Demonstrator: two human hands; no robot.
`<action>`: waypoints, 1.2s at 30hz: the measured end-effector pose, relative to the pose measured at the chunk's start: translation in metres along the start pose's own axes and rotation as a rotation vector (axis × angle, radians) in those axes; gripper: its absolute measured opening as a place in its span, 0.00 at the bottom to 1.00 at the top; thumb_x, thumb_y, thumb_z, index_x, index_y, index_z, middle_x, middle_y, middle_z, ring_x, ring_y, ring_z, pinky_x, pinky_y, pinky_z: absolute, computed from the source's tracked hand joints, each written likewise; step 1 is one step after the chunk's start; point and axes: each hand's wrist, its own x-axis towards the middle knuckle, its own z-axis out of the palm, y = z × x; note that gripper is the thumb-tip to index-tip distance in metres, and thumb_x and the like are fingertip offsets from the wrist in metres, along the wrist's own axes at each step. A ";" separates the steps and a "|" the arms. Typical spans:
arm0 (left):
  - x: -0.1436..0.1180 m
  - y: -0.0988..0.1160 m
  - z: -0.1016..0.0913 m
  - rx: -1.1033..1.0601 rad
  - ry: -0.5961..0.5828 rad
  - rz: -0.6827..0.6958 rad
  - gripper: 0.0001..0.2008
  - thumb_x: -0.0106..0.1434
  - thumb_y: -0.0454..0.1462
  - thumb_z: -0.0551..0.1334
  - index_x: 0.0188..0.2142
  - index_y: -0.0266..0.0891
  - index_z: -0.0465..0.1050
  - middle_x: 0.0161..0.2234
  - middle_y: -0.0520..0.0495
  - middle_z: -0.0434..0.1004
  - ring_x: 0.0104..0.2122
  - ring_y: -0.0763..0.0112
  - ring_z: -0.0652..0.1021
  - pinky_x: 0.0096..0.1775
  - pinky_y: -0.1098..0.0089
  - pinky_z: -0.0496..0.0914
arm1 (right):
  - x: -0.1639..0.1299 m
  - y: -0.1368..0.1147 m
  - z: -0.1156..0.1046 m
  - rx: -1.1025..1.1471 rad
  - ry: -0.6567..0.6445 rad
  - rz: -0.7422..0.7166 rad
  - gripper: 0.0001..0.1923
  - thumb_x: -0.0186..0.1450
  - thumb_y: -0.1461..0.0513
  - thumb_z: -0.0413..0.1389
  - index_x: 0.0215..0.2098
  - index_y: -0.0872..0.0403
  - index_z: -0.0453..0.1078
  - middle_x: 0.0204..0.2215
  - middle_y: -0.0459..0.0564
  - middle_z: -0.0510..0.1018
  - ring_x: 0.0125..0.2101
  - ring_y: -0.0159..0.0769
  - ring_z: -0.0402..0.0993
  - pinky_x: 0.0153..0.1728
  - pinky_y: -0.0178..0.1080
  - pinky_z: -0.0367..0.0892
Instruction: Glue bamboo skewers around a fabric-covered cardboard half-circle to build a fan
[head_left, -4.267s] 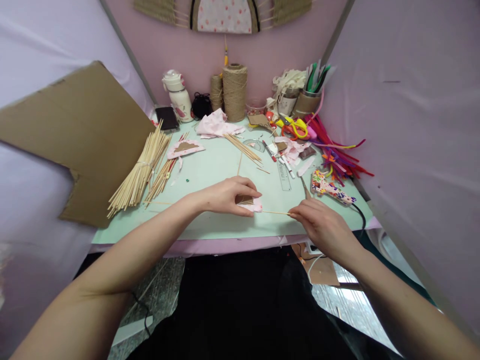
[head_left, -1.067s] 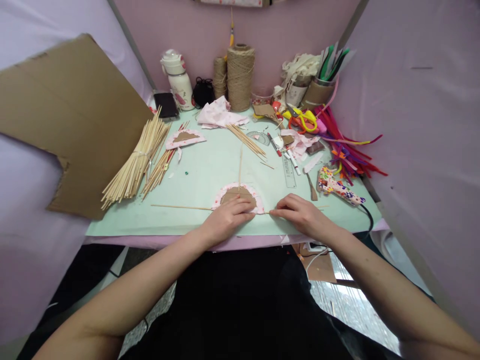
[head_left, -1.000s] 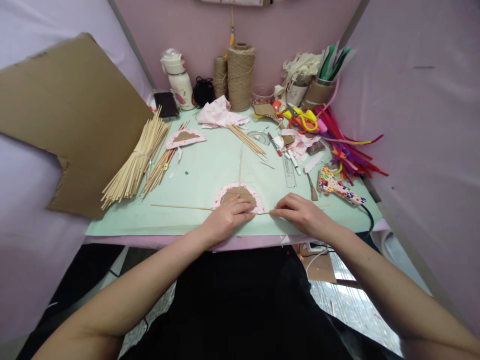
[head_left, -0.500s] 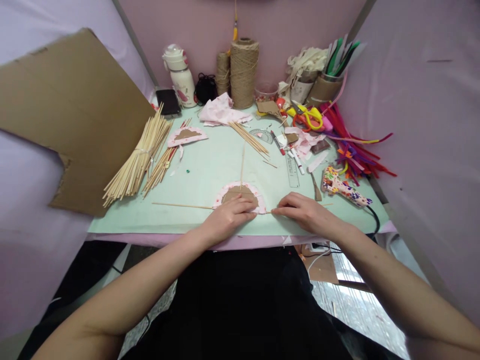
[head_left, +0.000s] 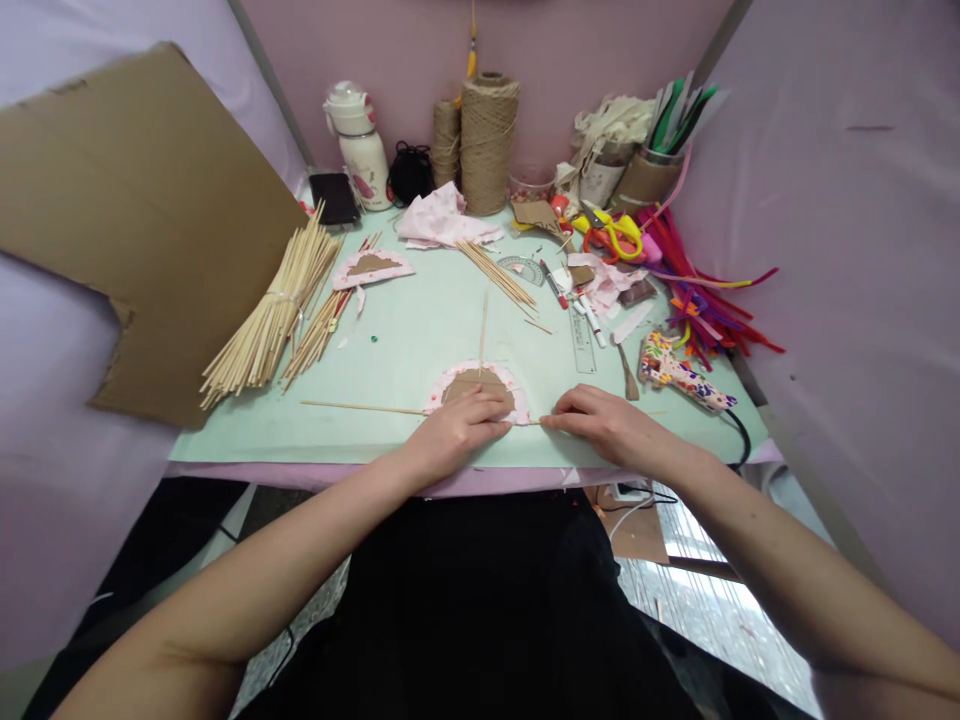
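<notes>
A cardboard half-circle (head_left: 459, 385) edged in pink patterned fabric lies near the front of the table. My left hand (head_left: 466, 424) rests over its lower part, fingers together and bent, holding it against the tabletop. A thin bamboo stick (head_left: 360, 407) runs along its straight edge and sticks out on both sides. To the right of the half-circle, my right hand (head_left: 589, 412) pinches this stick between thumb and fingers. Another stick (head_left: 483, 325) stretches away from the curved top edge. My left hand hides the middle of the straight edge.
A bundle of bamboo sticks (head_left: 274, 310) and a second fabric-edged half-circle (head_left: 375, 266) lie left. Large cardboard (head_left: 157, 230) leans there. A patterned glue gun (head_left: 684, 373), scissors (head_left: 619, 235) and pipe cleaners (head_left: 712, 290) are right. Twine spools (head_left: 489, 145) and a bottle (head_left: 361, 150) stand behind.
The whole view has shifted very slightly. Both hands stay in the same places on the half-circle and the stick.
</notes>
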 end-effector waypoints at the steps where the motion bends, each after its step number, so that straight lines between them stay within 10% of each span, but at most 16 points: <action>1: 0.000 0.000 0.000 -0.003 0.003 0.005 0.16 0.73 0.40 0.50 0.47 0.43 0.77 0.49 0.47 0.78 0.55 0.67 0.74 0.63 0.56 0.60 | 0.000 0.000 0.000 0.016 -0.003 0.008 0.19 0.69 0.68 0.47 0.51 0.49 0.74 0.38 0.53 0.75 0.39 0.39 0.70 0.37 0.41 0.69; 20: 0.005 0.010 -0.005 -0.088 -0.057 -0.191 0.13 0.70 0.41 0.55 0.47 0.44 0.76 0.51 0.49 0.77 0.55 0.65 0.73 0.64 0.55 0.58 | -0.007 -0.010 0.009 -0.114 0.120 0.045 0.16 0.69 0.68 0.48 0.50 0.50 0.72 0.38 0.52 0.76 0.38 0.40 0.71 0.36 0.41 0.68; 28: 0.000 -0.002 0.002 0.284 -0.026 0.184 0.18 0.73 0.35 0.47 0.52 0.40 0.73 0.49 0.42 0.76 0.55 0.63 0.70 0.58 0.55 0.65 | -0.008 -0.016 0.023 -0.052 0.321 0.053 0.14 0.69 0.70 0.46 0.42 0.54 0.73 0.34 0.53 0.76 0.35 0.38 0.70 0.35 0.40 0.68; 36: -0.002 -0.005 0.008 0.414 0.008 0.268 0.17 0.72 0.31 0.49 0.54 0.38 0.69 0.50 0.41 0.74 0.55 0.61 0.70 0.58 0.52 0.65 | -0.007 -0.021 0.027 -0.088 0.342 0.046 0.17 0.69 0.70 0.45 0.46 0.52 0.73 0.33 0.51 0.75 0.34 0.37 0.69 0.34 0.39 0.67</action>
